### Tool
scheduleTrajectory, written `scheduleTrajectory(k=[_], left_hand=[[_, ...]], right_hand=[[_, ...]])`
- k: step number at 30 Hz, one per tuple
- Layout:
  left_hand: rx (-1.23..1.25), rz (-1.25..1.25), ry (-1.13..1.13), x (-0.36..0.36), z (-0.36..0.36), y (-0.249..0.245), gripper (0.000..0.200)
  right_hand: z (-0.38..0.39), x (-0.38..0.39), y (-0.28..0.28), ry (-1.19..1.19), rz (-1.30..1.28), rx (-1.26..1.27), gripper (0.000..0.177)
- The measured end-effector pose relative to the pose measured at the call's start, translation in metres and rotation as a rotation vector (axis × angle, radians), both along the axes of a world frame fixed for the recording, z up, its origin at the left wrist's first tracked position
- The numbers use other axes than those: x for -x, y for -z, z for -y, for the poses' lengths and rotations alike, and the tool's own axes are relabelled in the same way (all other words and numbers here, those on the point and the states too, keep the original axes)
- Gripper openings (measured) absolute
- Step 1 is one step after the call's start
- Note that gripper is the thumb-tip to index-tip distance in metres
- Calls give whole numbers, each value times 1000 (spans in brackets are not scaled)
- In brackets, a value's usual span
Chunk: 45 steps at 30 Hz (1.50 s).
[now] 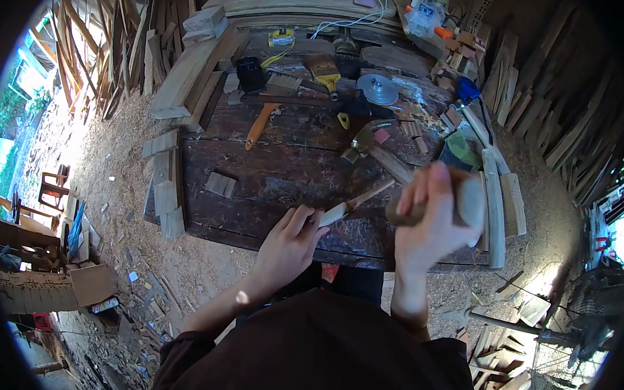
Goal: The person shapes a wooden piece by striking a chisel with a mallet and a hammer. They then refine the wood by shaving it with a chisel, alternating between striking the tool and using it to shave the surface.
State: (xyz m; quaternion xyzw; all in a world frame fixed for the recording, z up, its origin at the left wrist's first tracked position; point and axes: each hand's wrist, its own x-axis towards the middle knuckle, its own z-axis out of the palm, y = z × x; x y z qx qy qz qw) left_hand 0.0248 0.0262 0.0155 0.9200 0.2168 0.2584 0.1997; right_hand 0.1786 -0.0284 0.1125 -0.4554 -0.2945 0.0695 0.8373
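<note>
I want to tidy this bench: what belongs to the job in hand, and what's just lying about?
In use:
- slim wooden piece, left hand
- blurred wooden block, right hand

Apparently just lying about:
- hammer
- yellow-handled brush
- yellow tape measure
- metal disc

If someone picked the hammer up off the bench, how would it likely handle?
The hammer should feel stiff, since its wooden handle looks thick. It would probably be head-heavy, with the metal head at one end. That crosswise head should also keep it from rolling far.
</note>
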Motion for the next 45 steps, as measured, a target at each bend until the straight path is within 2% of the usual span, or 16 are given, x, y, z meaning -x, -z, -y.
scheduleTrajectory(k=[3,6,10,12,14,16,18,23,24,26,28,33,38,39,41,45], left_hand=[[24,58,-35,1,6,-1,26],[25,56,-27,-3,3,3,26],[50,147,0,-2,0,-19,26],[55,165,4,0,-3,-18,28],[400,258,-83,2,-8,-13,26],[398,262,-101,7,-13,-15,25],[402,264,-115,10,-15,-19,24],[708,306,-45,11,-18,-8,24],[709,307,-44,11,-16,-8,24],[985,367,26,10,-13,-9,28],[1021,394,42,9,-11,-10,28],[1163,366,76,12,-9,-15,31],[1632,534,229,11,-3,-23,42],[1627,536,229,12,-3,-24,42],[1695,540,307,13,-4,-25,45],[1773,574,316,13,-4,-25,38]], right_hand=[[3,8,1,23,46,-21,11],[-8,5,10,-64,-23,74,11],[1,15,-10,-47,33,4,14],[-1,7,6,-76,72,12,13],[-1,-4,9,-107,120,2,13],[10,-11,11,-108,206,84,13],[16,-20,20,-153,235,24,13],[31,-32,25,-410,444,-125,11],[36,-35,25,-471,479,-53,16],[42,-30,22,-539,439,-12,17],[49,-28,19,-676,368,79,20],[62,-22,26,-687,344,150,18],[72,-24,31,-669,452,146,22],[76,-22,29,-670,454,142,22],[85,-17,22,-572,451,309,23],[102,-15,31,-631,507,366,22]])
